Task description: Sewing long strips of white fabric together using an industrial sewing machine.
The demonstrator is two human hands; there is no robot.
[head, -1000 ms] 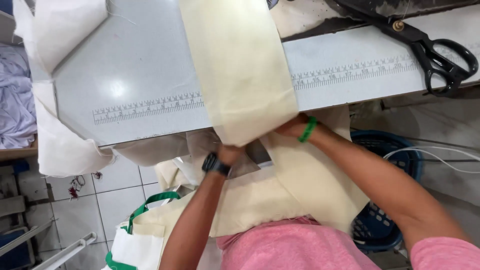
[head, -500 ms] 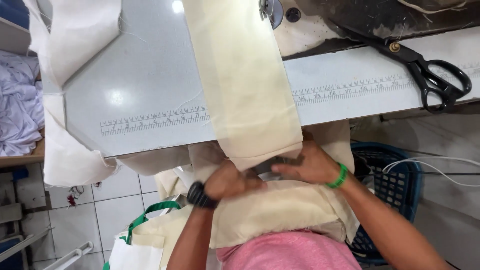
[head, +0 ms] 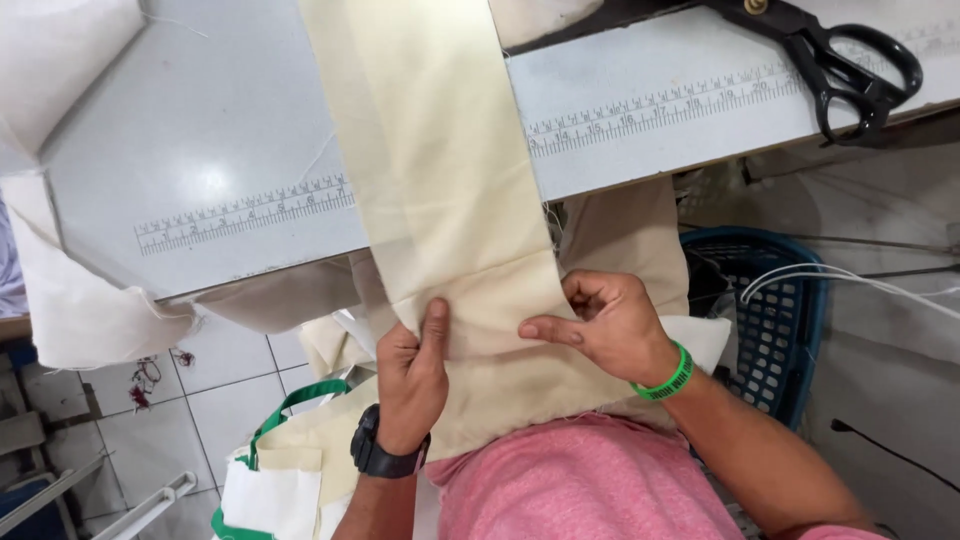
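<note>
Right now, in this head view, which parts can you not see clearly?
1. Cream fabric strip: its far end is cut off by the top edge.
2. Left hand: its fingers are hidden under the strip; only the thumb shows.
3. Black scissors: the blades are cut off by the top edge.
4. Blue basket: partly hidden behind the right hand and the fabric.

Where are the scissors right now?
The black scissors lie at the table's far right, top right of the head view, past the cream fabric strip, away from both hands.
</note>
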